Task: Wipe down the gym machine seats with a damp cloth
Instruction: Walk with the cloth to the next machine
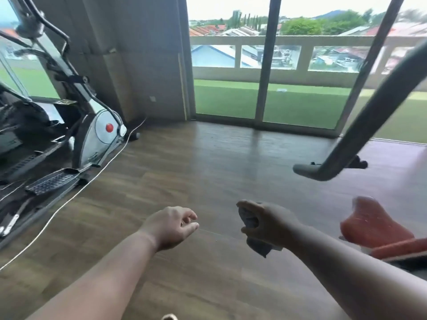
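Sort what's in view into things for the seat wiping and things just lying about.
For the job:
- grey cloth, bunched in the right hand
- orange seat pad, at right
- left hand, empty

Just there:
- elliptical trainer
- white cable across the floor
- grey machine bar

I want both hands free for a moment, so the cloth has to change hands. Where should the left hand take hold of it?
Grip the loose tail of the grey cloth hanging below the right hand, coming from the left and slightly beneath. The upper part is bunched inside the closed fist, so only that dangling end is free. The left hand is open, empty and level with it.
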Tool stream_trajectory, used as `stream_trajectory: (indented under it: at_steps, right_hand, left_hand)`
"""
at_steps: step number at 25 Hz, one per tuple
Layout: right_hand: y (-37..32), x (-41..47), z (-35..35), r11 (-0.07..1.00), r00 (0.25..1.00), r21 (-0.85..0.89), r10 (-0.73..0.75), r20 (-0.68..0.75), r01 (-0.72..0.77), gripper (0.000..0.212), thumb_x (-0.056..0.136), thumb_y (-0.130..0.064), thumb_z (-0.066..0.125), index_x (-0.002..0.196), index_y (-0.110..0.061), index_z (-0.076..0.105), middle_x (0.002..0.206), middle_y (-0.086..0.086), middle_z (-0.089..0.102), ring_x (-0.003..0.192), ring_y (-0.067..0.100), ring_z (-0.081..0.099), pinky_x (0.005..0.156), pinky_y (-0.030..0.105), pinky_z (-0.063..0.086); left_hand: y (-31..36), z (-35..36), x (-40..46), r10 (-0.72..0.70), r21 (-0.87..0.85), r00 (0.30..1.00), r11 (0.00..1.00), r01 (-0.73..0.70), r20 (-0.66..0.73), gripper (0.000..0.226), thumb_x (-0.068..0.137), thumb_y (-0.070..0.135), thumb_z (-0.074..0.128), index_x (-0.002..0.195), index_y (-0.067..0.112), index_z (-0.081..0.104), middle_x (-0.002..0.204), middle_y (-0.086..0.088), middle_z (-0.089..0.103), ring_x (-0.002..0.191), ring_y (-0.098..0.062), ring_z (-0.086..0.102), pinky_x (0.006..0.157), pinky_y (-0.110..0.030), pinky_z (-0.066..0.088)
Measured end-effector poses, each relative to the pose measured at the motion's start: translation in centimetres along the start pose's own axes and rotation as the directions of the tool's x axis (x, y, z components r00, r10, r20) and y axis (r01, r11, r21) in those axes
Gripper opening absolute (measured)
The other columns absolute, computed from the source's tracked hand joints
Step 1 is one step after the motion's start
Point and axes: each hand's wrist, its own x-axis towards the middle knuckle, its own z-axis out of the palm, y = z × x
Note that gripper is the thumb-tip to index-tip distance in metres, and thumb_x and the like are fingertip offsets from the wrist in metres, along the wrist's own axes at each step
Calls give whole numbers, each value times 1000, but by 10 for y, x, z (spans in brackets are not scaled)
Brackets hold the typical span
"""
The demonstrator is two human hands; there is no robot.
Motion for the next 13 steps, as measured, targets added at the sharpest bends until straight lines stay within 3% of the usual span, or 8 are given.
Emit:
stream_trajectory:
  at_steps: [4, 7, 13]
  right_hand:
    - [-24, 111, 11, 998, 1000, 56, 11, -21, -9, 54, 83, -43, 66, 133, -49, 47, 112, -12, 65, 92, 14, 60, 66, 26, 39]
    - [-31, 181, 21, 992, 997, 103, 76, -11, -75, 52, 81, -40, 65, 128, -53, 48, 110, -15, 65, 93, 14, 62, 70, 27, 46]
    - [11, 291, 9, 969, 977, 131, 214, -12, -210, 50, 81, -40, 67, 127, -49, 53, 100, -12, 65, 84, 15, 57, 69, 28, 44]
  left_hand:
    - [-78, -52, 79, -21, -2, 1000, 1000, 21, -10, 31, 87, 55, 58, 111, 37, 67, 95, 20, 65, 88, 2, 61, 88, -29, 52]
    - [-114, -86, 142, -11, 21, 999, 1000, 10, 50, 33, 88, 55, 57, 113, 35, 67, 97, 20, 64, 90, 0, 61, 90, -29, 51]
    - [-116, -123, 293, 84, 31, 989, 996, -88, 118, 29, 89, 53, 57, 111, 36, 67, 96, 19, 64, 90, -1, 62, 89, -29, 52]
